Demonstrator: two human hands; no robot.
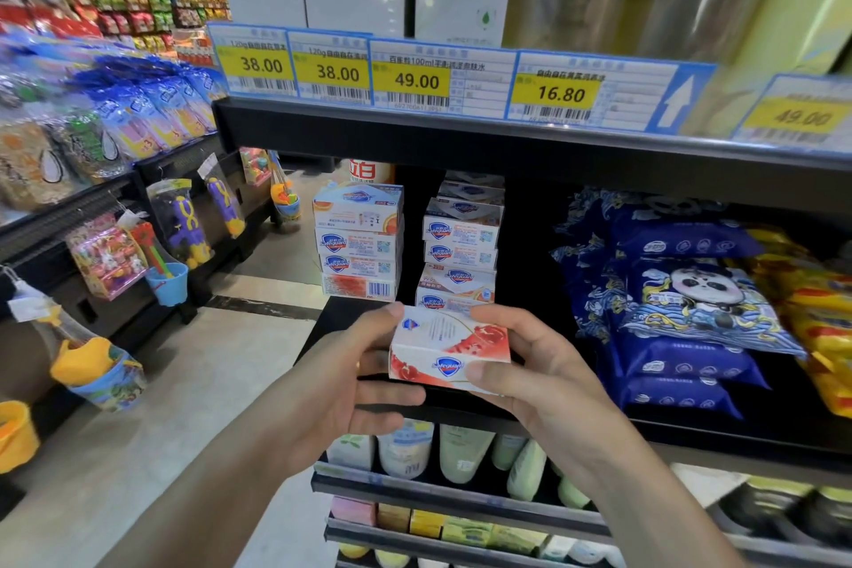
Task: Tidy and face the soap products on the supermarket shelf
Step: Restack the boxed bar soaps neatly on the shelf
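both forearms reach up from the bottom of the view and meet in front of the black shelf (530, 417), just above its front edge. the left hand (355, 378) grips the left end of a white and red soap box (449, 348), thumb on its top edge, fingers curled beneath. the right hand (544, 376) grips the right end, fingers over the top, thumb pressed on the front face beside the blue shield logo. the box is held level and slightly tilted, clear of the shelf.

behind it, near the shelf's left end, stand two stacks of soap boxes: the left stack (358, 240) shows four boxes, the right stack (461, 244) at least five, the upper ones sitting crooked. toward the right end lie blue panda packs (691, 300). five yellow price tags (415, 76) line the front edge of the shelf above.
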